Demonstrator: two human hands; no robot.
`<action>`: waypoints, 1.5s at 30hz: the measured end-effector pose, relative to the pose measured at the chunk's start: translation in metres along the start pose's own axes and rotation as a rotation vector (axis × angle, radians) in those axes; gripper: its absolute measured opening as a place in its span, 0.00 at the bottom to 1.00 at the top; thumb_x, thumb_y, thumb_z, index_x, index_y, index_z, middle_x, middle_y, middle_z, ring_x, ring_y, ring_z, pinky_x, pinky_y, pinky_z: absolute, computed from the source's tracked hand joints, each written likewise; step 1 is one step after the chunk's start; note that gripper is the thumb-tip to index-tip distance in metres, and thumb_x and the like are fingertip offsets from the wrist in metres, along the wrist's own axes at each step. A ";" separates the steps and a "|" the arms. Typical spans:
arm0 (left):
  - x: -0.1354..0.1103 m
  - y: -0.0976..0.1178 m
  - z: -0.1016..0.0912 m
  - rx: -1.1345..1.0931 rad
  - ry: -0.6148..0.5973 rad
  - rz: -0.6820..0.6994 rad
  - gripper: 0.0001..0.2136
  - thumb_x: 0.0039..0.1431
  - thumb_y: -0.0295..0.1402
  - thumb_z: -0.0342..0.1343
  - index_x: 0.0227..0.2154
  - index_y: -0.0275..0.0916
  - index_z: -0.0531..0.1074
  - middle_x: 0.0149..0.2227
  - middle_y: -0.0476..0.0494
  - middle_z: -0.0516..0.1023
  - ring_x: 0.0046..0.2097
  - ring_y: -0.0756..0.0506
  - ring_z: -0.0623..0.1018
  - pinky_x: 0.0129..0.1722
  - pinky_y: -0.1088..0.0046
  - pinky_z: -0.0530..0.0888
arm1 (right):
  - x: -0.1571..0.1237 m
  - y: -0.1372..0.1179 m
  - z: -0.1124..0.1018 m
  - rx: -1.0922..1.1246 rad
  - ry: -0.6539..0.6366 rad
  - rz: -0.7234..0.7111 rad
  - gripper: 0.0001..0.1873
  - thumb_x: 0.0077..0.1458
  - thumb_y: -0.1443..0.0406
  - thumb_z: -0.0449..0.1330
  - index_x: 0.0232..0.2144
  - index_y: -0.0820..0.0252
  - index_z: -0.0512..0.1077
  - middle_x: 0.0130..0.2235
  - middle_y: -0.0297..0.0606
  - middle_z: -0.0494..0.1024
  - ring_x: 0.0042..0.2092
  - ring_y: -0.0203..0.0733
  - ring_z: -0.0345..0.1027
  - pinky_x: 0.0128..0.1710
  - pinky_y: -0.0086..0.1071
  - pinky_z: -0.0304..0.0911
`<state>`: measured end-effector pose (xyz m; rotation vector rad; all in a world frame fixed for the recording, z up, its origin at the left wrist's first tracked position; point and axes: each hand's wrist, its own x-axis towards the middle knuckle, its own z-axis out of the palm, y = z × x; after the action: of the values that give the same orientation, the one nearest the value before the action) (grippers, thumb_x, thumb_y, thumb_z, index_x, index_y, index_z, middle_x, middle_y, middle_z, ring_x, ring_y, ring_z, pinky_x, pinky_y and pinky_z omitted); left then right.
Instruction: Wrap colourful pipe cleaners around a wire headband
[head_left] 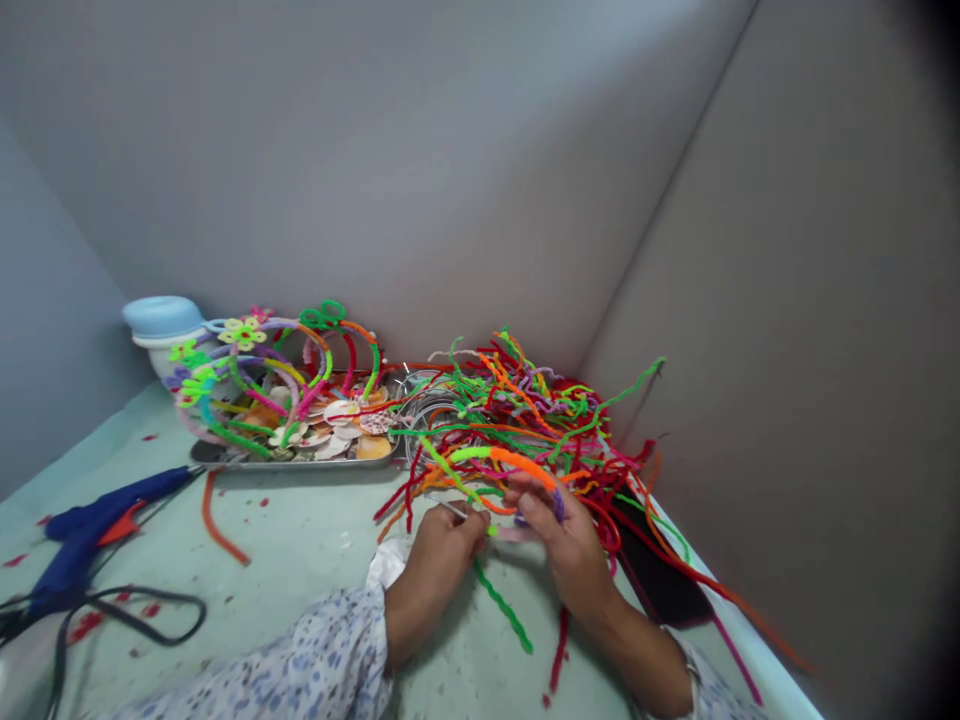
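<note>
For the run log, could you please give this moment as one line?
left hand: green pipe cleaner | right hand: orange pipe cleaner

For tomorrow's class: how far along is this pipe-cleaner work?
Done: pipe-cleaner loops with flowers stand piled on the metal tray. In hand: the left hand and right hand grip orange and green pipe cleaners. Left: a large loose heap of pipe cleaners beside bare wire rings.

Grey panels rise behind the table and meet in a sharp vertical corner: a cool grey wall [300, 130] fills the upper middle of the frame, a warmer grey-beige one [757, 320] the right, and a bluish one [52, 320] the far left. Soft, even light falls across them. The pale green table [315, 560] is flecked with red.
</note>
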<state>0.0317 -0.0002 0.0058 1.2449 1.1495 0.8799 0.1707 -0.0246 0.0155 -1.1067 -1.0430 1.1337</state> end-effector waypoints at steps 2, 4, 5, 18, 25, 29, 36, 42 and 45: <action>0.001 -0.001 -0.001 0.024 -0.044 0.019 0.12 0.51 0.34 0.50 0.15 0.37 0.64 0.15 0.54 0.60 0.20 0.52 0.60 0.22 0.74 0.54 | 0.001 -0.010 -0.003 0.077 -0.076 0.060 0.16 0.51 0.57 0.59 0.40 0.59 0.71 0.36 0.39 0.75 0.40 0.43 0.68 0.35 0.33 0.67; 0.002 -0.003 -0.002 0.025 -0.089 0.033 0.12 0.50 0.33 0.50 0.14 0.37 0.63 0.16 0.54 0.60 0.21 0.52 0.60 0.22 0.75 0.54 | 0.002 -0.021 -0.005 0.180 -0.150 0.106 0.18 0.50 0.56 0.59 0.41 0.58 0.71 0.34 0.39 0.74 0.36 0.42 0.69 0.33 0.33 0.67; 0.002 -0.005 -0.002 0.027 -0.106 0.030 0.12 0.50 0.33 0.50 0.15 0.37 0.63 0.16 0.53 0.61 0.21 0.52 0.60 0.22 0.75 0.54 | 0.003 -0.026 -0.006 0.228 -0.194 0.115 0.21 0.49 0.55 0.60 0.44 0.57 0.70 0.33 0.39 0.74 0.35 0.41 0.69 0.32 0.33 0.66; 0.002 -0.003 -0.005 0.095 -0.391 0.075 0.07 0.48 0.32 0.52 0.24 0.36 0.74 0.18 0.52 0.64 0.20 0.52 0.57 0.21 0.76 0.52 | 0.014 -0.032 -0.008 0.342 -0.489 0.350 0.38 0.51 0.41 0.45 0.53 0.60 0.63 0.45 0.50 0.75 0.47 0.48 0.69 0.46 0.40 0.60; 0.001 -0.004 -0.012 0.165 -0.461 0.142 0.10 0.51 0.33 0.51 0.17 0.37 0.66 0.18 0.53 0.58 0.23 0.52 0.56 0.23 0.76 0.53 | 0.018 -0.019 -0.004 0.378 -0.316 0.380 0.29 0.57 0.50 0.48 0.56 0.59 0.59 0.40 0.45 0.77 0.39 0.43 0.72 0.32 0.31 0.65; 0.000 -0.004 -0.010 0.152 -0.457 0.125 0.08 0.50 0.32 0.51 0.20 0.36 0.69 0.19 0.53 0.59 0.23 0.52 0.57 0.23 0.76 0.54 | 0.024 -0.010 -0.008 0.375 -0.208 0.363 0.25 0.57 0.54 0.51 0.53 0.59 0.61 0.41 0.45 0.76 0.34 0.38 0.72 0.25 0.26 0.63; 0.002 0.013 -0.007 -0.054 -0.044 0.152 0.10 0.49 0.33 0.53 0.16 0.36 0.66 0.18 0.53 0.64 0.22 0.52 0.61 0.25 0.76 0.60 | 0.018 0.007 -0.011 -0.020 0.042 0.038 0.16 0.51 0.57 0.58 0.41 0.58 0.69 0.36 0.38 0.76 0.28 0.37 0.69 0.23 0.28 0.63; 0.006 0.014 -0.012 0.025 0.213 0.114 0.11 0.47 0.30 0.52 0.13 0.37 0.62 0.14 0.55 0.59 0.19 0.53 0.58 0.20 0.76 0.55 | 0.004 0.027 -0.003 -0.371 -0.124 -0.178 0.12 0.49 0.63 0.60 0.38 0.58 0.70 0.33 0.38 0.76 0.33 0.40 0.70 0.33 0.32 0.65; 0.008 0.005 -0.010 0.017 0.139 0.209 0.07 0.49 0.31 0.52 0.19 0.37 0.66 0.20 0.51 0.67 0.24 0.50 0.66 0.24 0.76 0.61 | 0.006 0.026 -0.002 -0.344 -0.149 -0.119 0.11 0.49 0.63 0.60 0.38 0.58 0.69 0.35 0.38 0.75 0.34 0.40 0.70 0.31 0.30 0.65</action>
<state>0.0241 0.0108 0.0103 1.3524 1.1520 1.1297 0.1693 -0.0170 -0.0103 -1.2213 -1.4413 0.9741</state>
